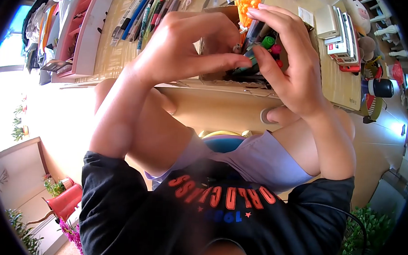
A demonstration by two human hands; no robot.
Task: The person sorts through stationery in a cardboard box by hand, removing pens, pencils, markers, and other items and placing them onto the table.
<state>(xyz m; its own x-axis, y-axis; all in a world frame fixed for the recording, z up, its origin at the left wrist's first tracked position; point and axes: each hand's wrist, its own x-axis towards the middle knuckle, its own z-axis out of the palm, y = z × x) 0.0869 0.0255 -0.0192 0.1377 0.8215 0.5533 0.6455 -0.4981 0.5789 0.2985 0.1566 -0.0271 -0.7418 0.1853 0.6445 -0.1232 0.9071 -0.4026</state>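
A cardboard box (312,50) of pens stands at the table's front edge. My left hand (185,48) is over the box's left side, thumb stretched out toward the pens and fingers curled apart from it. My right hand (292,63) is over the right side, fingers bent around the top of a bundle of pens (255,31), its thumb beside them. Whether the left fingertips touch a pen is hidden. In the box a green marker (267,41) and pink-capped pens (276,49) show between my hands. An orange fluffy topper (247,7) sticks up at the back.
Several loose pens and markers (147,18) lie on the table (107,53) left of the box. A pink and white shelf unit (86,33) stands farther left. White boxes (344,40) and a plush toy (357,13) are at the right. A black-capped bottle (382,88) is beyond the right edge.
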